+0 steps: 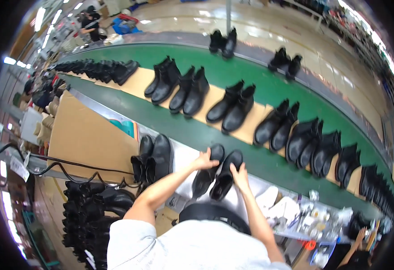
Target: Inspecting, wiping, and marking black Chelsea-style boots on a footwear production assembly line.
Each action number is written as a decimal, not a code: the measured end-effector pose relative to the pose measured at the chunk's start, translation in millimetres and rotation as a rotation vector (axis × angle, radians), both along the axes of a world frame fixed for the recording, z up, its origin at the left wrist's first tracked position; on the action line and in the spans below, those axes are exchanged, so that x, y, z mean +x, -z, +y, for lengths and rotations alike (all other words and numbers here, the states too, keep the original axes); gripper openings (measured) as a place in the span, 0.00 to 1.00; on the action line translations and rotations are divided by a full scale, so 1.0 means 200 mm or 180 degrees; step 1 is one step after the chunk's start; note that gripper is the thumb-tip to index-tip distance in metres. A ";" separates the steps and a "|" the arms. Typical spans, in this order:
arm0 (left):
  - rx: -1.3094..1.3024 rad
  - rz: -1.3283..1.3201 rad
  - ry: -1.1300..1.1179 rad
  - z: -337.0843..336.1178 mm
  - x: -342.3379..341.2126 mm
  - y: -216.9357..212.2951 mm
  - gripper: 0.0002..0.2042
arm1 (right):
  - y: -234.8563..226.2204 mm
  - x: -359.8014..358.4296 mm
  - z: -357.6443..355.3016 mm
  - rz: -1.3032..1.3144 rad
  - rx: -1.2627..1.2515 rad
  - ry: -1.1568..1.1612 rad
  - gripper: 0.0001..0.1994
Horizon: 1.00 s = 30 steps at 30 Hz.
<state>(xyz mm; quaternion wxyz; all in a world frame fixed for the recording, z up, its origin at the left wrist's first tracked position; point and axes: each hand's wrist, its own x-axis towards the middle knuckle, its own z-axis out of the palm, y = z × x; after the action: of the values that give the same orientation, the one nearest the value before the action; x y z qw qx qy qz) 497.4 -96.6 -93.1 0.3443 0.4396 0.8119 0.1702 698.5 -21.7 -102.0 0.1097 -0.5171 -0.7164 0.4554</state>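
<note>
In front of me is a pair of black ankle boots, toes pointing away, at the light metal work surface beside the green conveyor belt. My left hand (204, 161) grips the left boot (202, 182) near its front, with the thumb across its top. My right hand (240, 175) holds the outer side of the right boot (224, 181); some of its fingers are hidden. The two boots stand close together, shafts toward me. To the left of my left arm stands another pair of black boots (161, 155).
Several pairs of black boots (196, 92) line cardboard strips on the green conveyor belt (251, 76). At left are a large cardboard sheet (86, 135), a coiled black cable (62, 167) and stacked boots (86, 211). Small supplies (313, 218) and another person's hand (359, 239) lie right.
</note>
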 end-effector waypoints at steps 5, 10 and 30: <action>-0.0060 -0.0160 -0.0238 -0.27 0.27 -0.87 0.23 | -0.01 0.25 -0.14 0.0435 -0.2774 0.0282 0.40; -0.0077 0.1148 -0.0658 -0.40 0.42 -0.41 0.12 | -0.01 0.15 -0.32 0.0826 -0.2835 -0.0029 0.30; 0.1345 0.3348 -0.2044 0.15 -2.03 -1.33 0.06 | 0.06 0.06 0.03 -0.0552 -0.2511 -0.0251 0.26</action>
<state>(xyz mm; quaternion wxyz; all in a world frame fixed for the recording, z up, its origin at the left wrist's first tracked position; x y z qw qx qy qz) 91.2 -67.2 172.5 -0.2609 0.2579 0.9122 0.1826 710.4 -15.2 -113.8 -0.1755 -0.5281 -0.5127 0.6538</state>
